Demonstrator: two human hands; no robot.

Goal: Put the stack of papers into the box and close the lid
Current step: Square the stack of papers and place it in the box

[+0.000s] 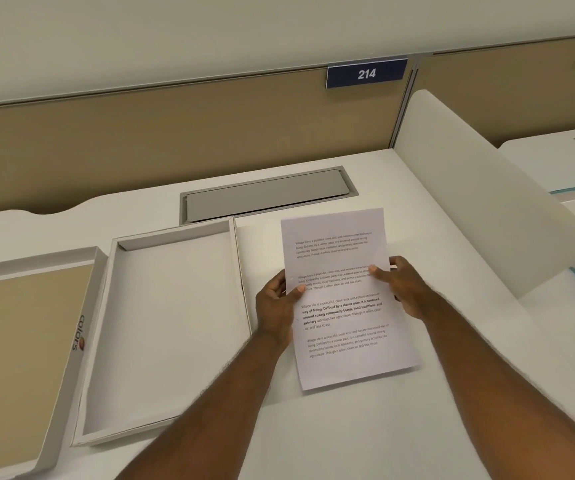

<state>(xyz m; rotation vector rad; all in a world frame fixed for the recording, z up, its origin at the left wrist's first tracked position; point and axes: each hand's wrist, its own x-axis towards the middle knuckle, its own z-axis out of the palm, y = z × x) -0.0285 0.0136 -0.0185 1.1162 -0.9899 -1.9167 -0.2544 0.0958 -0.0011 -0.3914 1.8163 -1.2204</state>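
A stack of white printed papers [344, 306] is held just above the desk, right of centre. My left hand [277, 306] grips its left edge with the thumb on top. My right hand [402, 285] grips the right edge the same way. To the left of the papers lies the open white box [171, 327], shallow and with nothing inside. Further left lies its lid [19, 351], upside down, tan inside, with the word "colors" on its side wall.
A white desk [365, 434] carries everything. A grey cable flap [265, 195] sits at the back behind the box. A tan partition with a "214" sign [366, 73] closes the far side. A rounded white divider [486, 202] stands at the right.
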